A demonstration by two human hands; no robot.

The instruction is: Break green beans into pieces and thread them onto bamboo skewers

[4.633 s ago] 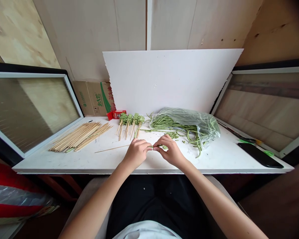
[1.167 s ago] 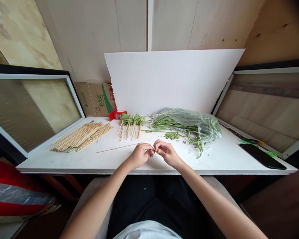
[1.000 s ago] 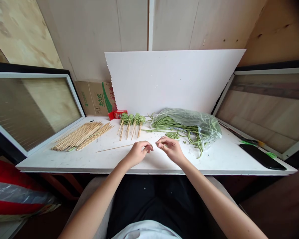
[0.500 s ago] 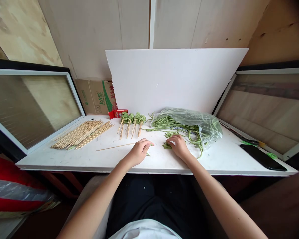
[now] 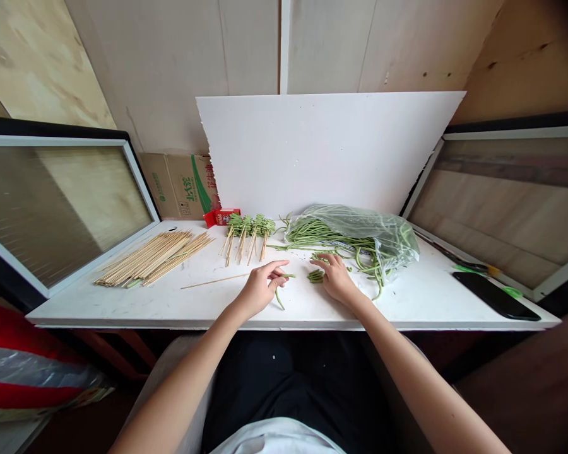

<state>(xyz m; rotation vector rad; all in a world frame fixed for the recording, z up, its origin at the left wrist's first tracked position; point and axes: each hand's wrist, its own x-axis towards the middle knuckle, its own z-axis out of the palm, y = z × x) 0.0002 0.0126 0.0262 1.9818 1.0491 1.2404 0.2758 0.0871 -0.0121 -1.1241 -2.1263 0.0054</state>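
My left hand holds a long green bean in its curled fingers, the index finger stretched out. One bean end sticks out to the right and the rest hangs toward the table edge. A single bamboo skewer lies left of this hand; its right end is hidden behind the hand. Beside a small pile of short bean pieces, my right hand hovers or rests with fingers apart. Whether its fingertips touch the pieces I cannot tell. Several skewers threaded with bean pieces lie farther back.
A plastic bag of long beans lies at the back right. Many bare skewers are heaped at left. A black phone lies at right on the white table. A small red box and a white board stand behind.
My left hand has loosened, its index finger now stretched out, and more of the bean shows below it. My right hand's fingers have lifted and spread from the bean pieces.
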